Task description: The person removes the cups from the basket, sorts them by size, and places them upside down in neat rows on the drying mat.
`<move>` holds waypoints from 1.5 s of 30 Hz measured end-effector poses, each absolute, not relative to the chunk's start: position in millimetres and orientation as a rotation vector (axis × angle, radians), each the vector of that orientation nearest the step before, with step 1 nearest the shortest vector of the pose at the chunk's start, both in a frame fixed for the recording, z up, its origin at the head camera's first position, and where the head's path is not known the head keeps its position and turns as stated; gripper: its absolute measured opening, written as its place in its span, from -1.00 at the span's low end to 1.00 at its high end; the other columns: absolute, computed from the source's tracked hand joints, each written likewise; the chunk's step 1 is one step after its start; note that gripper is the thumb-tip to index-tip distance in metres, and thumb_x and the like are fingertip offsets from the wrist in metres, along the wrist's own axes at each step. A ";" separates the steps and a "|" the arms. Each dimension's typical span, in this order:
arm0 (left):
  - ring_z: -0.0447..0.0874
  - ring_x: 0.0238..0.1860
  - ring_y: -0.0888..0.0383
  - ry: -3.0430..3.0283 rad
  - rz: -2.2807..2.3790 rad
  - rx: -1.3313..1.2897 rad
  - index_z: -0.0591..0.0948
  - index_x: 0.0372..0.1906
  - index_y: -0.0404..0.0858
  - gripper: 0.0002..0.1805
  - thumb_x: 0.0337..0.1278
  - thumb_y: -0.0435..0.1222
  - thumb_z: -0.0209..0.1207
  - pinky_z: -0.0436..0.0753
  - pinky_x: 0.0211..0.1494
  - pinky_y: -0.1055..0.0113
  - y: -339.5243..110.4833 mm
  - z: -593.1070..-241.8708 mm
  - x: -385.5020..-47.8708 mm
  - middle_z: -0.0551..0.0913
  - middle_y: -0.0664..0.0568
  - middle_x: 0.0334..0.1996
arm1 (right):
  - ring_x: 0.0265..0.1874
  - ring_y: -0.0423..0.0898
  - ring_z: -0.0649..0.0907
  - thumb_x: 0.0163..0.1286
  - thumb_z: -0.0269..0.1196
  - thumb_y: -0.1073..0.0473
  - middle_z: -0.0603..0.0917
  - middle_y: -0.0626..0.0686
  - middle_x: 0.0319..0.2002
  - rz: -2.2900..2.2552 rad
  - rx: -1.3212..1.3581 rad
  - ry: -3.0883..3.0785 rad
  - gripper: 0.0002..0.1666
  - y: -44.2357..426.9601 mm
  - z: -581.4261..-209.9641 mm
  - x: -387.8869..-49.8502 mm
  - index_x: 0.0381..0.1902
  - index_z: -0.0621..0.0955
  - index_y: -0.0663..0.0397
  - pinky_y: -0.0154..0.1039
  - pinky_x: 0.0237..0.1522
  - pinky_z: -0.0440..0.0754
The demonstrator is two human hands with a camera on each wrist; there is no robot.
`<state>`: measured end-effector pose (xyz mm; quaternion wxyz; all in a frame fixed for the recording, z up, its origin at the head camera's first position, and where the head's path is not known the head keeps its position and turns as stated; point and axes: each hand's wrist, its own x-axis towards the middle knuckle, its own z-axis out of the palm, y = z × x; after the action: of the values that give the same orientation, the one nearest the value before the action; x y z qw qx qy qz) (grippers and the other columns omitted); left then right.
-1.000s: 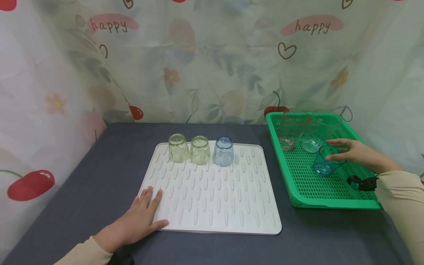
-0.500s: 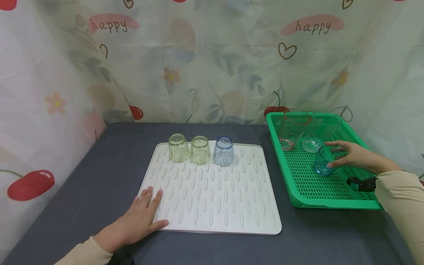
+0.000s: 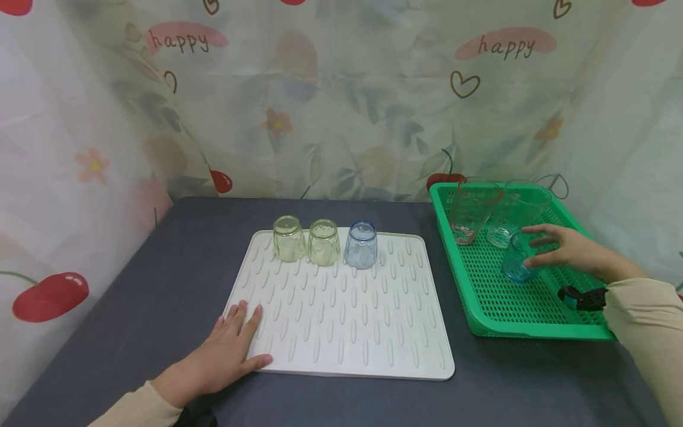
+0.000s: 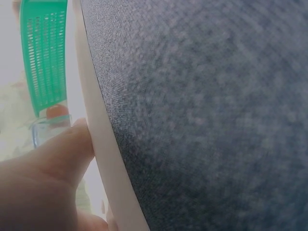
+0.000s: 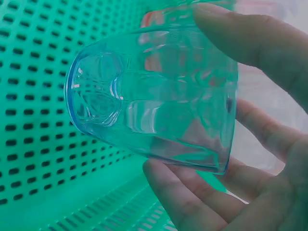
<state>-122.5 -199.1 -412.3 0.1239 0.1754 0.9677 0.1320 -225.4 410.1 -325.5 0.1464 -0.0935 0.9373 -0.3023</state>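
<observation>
In the head view my left hand [image 3: 224,350] rests flat on the front left corner of a white ribbed drying mat [image 3: 352,332], fingers spread. My right hand [image 3: 581,252] is over the green basket [image 3: 480,329], holding a clear blue drinking glass [image 3: 516,264] between thumb and fingers. The right wrist view has the thumb on one side of this blue glass [image 5: 154,96] and fingertips on the other, its base toward the basket floor. Whether the base touches the floor I cannot tell. Two green glasses [image 3: 289,240] [image 3: 323,243] and a pale blue glass [image 3: 361,246] stand upside down along the mat's back edge.
Two taller clear glasses, one red-rimmed [image 3: 469,210] and one colourless [image 3: 514,213], stand at the back of the basket. A dark grey cloth [image 3: 160,284] covers the table. A patterned curtain [image 3: 341,107] hangs behind and at both sides.
My right hand's fingers and thumb have shifted on the blue glass, and the glass has moved slightly left and stands straighter. My left hand stays in place.
</observation>
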 end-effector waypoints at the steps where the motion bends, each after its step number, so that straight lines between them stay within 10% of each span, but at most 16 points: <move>1: -0.15 0.46 -0.45 2.818 0.385 0.507 0.10 0.47 -0.44 0.07 0.13 0.26 0.12 -0.01 0.38 -0.37 -199.2 -412.5 -122.4 -0.07 -0.56 0.43 | 0.19 0.48 0.40 0.33 0.30 0.05 0.22 0.58 0.31 -0.868 -0.264 2.707 -0.01 408.2 -323.9 -224.9 0.47 0.04 0.34 0.24 -0.01 0.54; 17: -0.18 0.48 -0.41 2.835 0.427 0.488 0.11 0.47 -0.42 0.05 0.14 0.24 0.13 -0.06 0.40 -0.34 -204.2 -415.3 -121.9 -0.06 -0.53 0.44 | 0.22 0.35 0.42 0.35 0.27 -0.10 0.35 0.37 0.33 -0.901 -0.211 2.819 -0.02 376.2 -294.1 -208.9 0.51 0.07 0.15 0.15 0.01 0.53; 25: 0.07 0.44 -0.35 2.862 0.449 0.509 0.22 0.43 -0.42 -0.10 0.27 0.18 0.05 0.08 0.41 -0.26 -202.6 -392.4 -120.9 0.14 -0.47 0.41 | -0.15 -0.68 0.48 0.32 0.30 -0.08 0.40 0.06 0.32 -1.004 -0.180 2.903 -0.09 353.6 -276.4 -192.4 0.51 0.14 -0.18 -0.41 -0.17 0.53; 35: 0.27 0.41 -0.15 3.008 0.699 0.554 0.23 0.46 -0.22 -0.25 0.38 0.18 -0.09 0.28 0.37 -0.16 -183.1 -345.5 -120.7 0.33 -0.18 0.40 | -0.07 -0.54 0.57 0.25 0.38 0.19 0.46 -0.32 0.15 -1.290 -0.425 2.941 -0.19 302.7 -264.3 -167.2 0.41 0.31 -0.05 -0.62 -0.16 0.51; 45: 0.43 0.30 0.03 3.129 1.072 0.826 0.33 0.39 -0.15 -0.44 0.36 -0.13 0.12 0.49 0.23 -0.05 -146.3 -323.3 -117.8 0.45 0.00 0.30 | -0.10 -0.41 0.62 0.07 0.51 0.10 0.57 -0.04 0.17 -1.243 -0.607 2.968 -0.16 249.7 -270.5 -147.4 0.32 0.44 -0.20 -0.54 -0.14 0.56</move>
<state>-117.8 -146.3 -323.3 -0.1335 0.2400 0.9096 0.3116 -147.4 249.7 -270.5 -0.0663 -0.1849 0.9043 -0.3789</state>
